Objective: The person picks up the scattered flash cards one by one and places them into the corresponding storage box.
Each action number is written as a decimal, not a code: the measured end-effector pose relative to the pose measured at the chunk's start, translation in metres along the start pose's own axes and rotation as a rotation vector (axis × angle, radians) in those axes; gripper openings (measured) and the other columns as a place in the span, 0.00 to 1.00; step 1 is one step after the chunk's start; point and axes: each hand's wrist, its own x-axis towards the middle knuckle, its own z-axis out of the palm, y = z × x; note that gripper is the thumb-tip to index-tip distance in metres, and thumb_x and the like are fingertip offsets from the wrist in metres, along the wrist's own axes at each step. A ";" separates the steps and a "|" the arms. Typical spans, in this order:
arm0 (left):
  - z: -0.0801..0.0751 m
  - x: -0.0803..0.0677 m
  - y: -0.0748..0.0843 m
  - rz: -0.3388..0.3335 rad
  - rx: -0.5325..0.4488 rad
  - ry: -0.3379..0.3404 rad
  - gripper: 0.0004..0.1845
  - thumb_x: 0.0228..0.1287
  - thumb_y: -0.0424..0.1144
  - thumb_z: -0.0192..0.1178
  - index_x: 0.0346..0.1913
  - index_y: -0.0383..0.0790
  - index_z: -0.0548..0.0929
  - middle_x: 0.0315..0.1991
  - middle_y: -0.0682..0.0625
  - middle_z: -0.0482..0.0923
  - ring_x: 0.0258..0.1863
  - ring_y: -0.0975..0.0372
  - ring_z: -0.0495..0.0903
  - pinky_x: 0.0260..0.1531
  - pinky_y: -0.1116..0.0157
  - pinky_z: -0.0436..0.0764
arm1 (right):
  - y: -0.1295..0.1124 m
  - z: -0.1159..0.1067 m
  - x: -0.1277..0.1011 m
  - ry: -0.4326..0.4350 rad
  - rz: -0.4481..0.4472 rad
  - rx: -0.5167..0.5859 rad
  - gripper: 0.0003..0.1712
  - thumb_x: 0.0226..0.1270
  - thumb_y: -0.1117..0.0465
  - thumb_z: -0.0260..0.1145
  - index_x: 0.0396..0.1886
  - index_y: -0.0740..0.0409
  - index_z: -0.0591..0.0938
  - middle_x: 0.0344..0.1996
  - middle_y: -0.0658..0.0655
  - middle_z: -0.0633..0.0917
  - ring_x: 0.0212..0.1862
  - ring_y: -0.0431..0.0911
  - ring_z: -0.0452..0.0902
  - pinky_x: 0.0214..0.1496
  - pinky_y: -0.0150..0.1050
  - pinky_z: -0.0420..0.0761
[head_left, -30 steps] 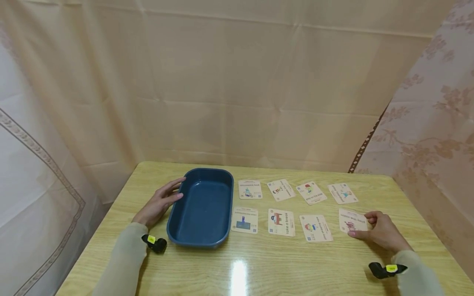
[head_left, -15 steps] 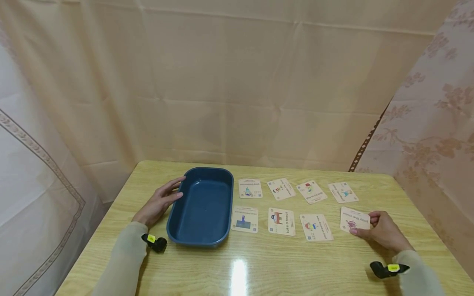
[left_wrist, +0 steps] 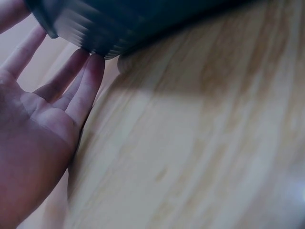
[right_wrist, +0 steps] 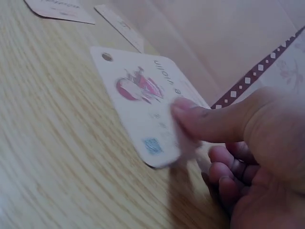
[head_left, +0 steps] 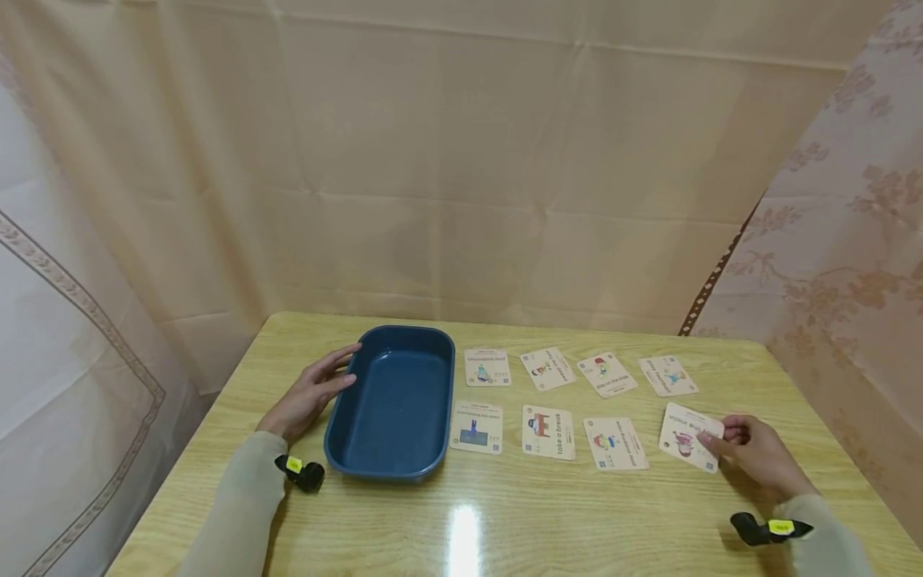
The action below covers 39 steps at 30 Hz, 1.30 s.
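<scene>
My right hand [head_left: 763,458] pinches a white picture card [head_left: 683,443] at its right edge, thumb on top; the printed words appear to read "play the violin". In the right wrist view the card [right_wrist: 136,90] is tilted up off the table, with a punched hole in one corner. My left hand [head_left: 308,397] rests against the left side of a deep blue plastic tray [head_left: 449,401], with fingertips at its rim. In the left wrist view its fairly straight fingers [left_wrist: 88,93] touch the tray's outer wall [left_wrist: 109,24]. Nothing lies inside the tray.
Several similar cards lie in two rows between the tray and my right hand, among them a "take a break" card [head_left: 548,433] and a back-row card [head_left: 668,377]. The wooden table [head_left: 577,529] ends at a beige curtain [head_left: 505,200].
My right hand has picked the violin card up from the table, turning it slightly and drawing it a little right and toward me. The left hand and tray have stayed put.
</scene>
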 end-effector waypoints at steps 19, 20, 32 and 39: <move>-0.001 0.000 0.001 -0.008 -0.001 0.004 0.34 0.76 0.41 0.59 0.80 0.46 0.60 0.79 0.44 0.51 0.76 0.47 0.51 0.71 0.54 0.60 | 0.008 0.002 -0.003 -0.027 -0.048 0.217 0.19 0.81 0.55 0.57 0.45 0.71 0.72 0.35 0.48 0.78 0.37 0.35 0.71 0.38 0.30 0.75; -0.001 0.000 0.001 -0.009 -0.001 0.004 0.34 0.76 0.42 0.59 0.80 0.46 0.60 0.79 0.44 0.51 0.77 0.47 0.51 0.71 0.54 0.61 | 0.008 0.001 -0.003 -0.030 -0.052 0.220 0.18 0.81 0.55 0.57 0.45 0.71 0.73 0.35 0.48 0.78 0.37 0.35 0.71 0.38 0.30 0.75; 0.000 0.000 0.000 -0.003 -0.003 0.007 0.34 0.76 0.42 0.58 0.80 0.47 0.60 0.79 0.46 0.51 0.78 0.48 0.49 0.72 0.53 0.60 | 0.007 -0.005 -0.003 -0.078 -0.026 0.194 0.18 0.81 0.52 0.56 0.43 0.66 0.75 0.37 0.46 0.78 0.39 0.34 0.69 0.40 0.29 0.71; 0.001 0.000 0.000 -0.007 -0.021 0.011 0.34 0.76 0.41 0.59 0.80 0.46 0.60 0.79 0.45 0.51 0.77 0.47 0.49 0.74 0.46 0.54 | 0.003 -0.008 -0.004 -0.101 -0.028 0.173 0.21 0.81 0.50 0.56 0.47 0.68 0.76 0.37 0.47 0.80 0.39 0.37 0.71 0.40 0.31 0.74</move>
